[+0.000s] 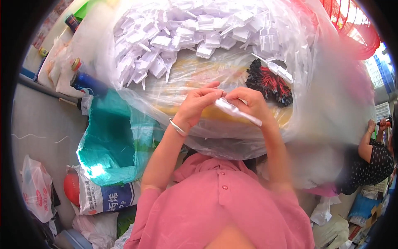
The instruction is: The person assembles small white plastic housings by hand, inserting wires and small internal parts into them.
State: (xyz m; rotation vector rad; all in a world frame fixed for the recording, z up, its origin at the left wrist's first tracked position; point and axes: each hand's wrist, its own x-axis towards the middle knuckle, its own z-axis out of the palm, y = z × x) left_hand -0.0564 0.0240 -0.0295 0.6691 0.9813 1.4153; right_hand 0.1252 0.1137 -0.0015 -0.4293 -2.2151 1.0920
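In front of my chest, my right hand (252, 104) is closed around a slim white plastic part (237, 112) with a wider end and a narrow stem. My left hand (198, 103) pinches with thumb and fingers right at the part's wide end; what lies between these fingertips is too small to make out. Just beyond my right hand is a bundle of short red and black wires (271, 85). Another white plastic part (278, 70) lies across that bundle. A large heap of similar white parts (199, 31) spreads over the far side of the work surface.
Clear plastic sheeting (232, 135) covers the work surface. An open teal bag (110, 124) hangs at the left, near a blue bottle (90, 84). Printed sacks (108, 195) stand on the floor. Another person in dark patterned clothes (370, 164) is at the right. Red baskets (358, 31) stand far right.
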